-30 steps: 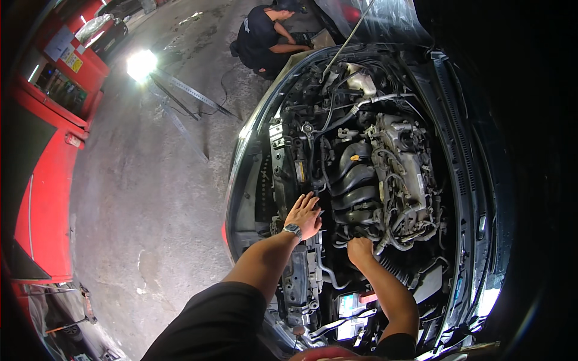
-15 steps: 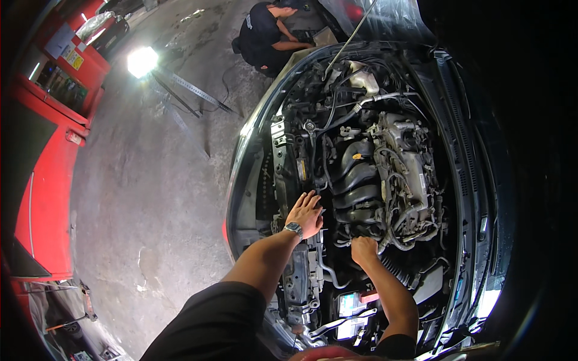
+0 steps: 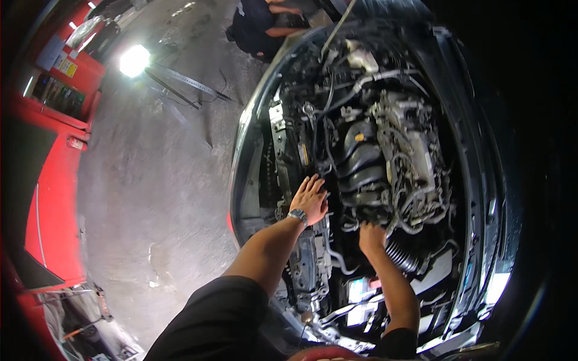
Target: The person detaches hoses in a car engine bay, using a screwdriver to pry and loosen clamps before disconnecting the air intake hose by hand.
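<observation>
My left hand point(image 3: 310, 200), with a watch point(image 3: 298, 215) at the wrist, lies flat with its fingers spread over the radiator support point(image 3: 310, 259) along the front of the engine bay. Beside the end of the black intake manifold point(image 3: 362, 157), my right hand point(image 3: 372, 236) reaches down among hoses and fittings. Its fingers curl closed and downward, and whatever they grip is hidden. A ribbed black air hose point(image 3: 402, 256) runs just right of that hand. The engine's metal top point(image 3: 415, 156) and its wiring lie farther right.
A car battery point(image 3: 361, 298) sits below my right forearm. A prop rod point(image 3: 337, 27) rises at the far end. Another person point(image 3: 253, 30) crouches beyond the car. On the left are a bright work lamp point(image 3: 134, 61) on a stand and a red vehicle point(image 3: 57, 198).
The view has shifted, so the engine bay sits slightly higher in the picture. Both hands keep about the same places on the car.
</observation>
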A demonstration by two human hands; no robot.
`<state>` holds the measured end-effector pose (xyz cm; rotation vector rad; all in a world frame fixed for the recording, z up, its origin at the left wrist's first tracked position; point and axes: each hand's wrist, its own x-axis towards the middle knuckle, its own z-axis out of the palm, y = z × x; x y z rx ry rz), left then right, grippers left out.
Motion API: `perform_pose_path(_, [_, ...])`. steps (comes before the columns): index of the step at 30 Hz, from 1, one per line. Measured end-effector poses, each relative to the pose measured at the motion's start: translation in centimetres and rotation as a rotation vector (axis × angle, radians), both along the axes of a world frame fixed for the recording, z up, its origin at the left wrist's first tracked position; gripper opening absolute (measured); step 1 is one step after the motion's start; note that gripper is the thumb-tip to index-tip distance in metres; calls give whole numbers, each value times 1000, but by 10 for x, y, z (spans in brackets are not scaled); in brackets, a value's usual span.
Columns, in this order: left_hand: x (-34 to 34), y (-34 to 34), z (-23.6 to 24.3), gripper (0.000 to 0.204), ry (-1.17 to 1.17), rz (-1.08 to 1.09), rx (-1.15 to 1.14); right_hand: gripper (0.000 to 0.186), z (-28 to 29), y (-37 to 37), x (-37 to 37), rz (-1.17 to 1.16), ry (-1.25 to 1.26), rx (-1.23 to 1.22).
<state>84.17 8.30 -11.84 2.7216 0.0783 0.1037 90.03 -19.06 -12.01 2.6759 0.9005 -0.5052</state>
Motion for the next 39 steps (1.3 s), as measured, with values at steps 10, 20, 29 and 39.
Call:
perform_pose_path(10, [21,6,-5,36,-45,23,59,82,42,-47,-9,-190,-151,378])
perform_pose_path(20, [16,0,-9,38,29,-2,99,80,28,-64,-19,-416,-220,298])
perform_pose_path(29, [19,-2,-6,37,28,-3,112,47,37,-80,27,-359,118,17])
perform_pose_path(39, [17,-1,-9,36,11,-4,131,47,44,-83,33,-357,177,8])
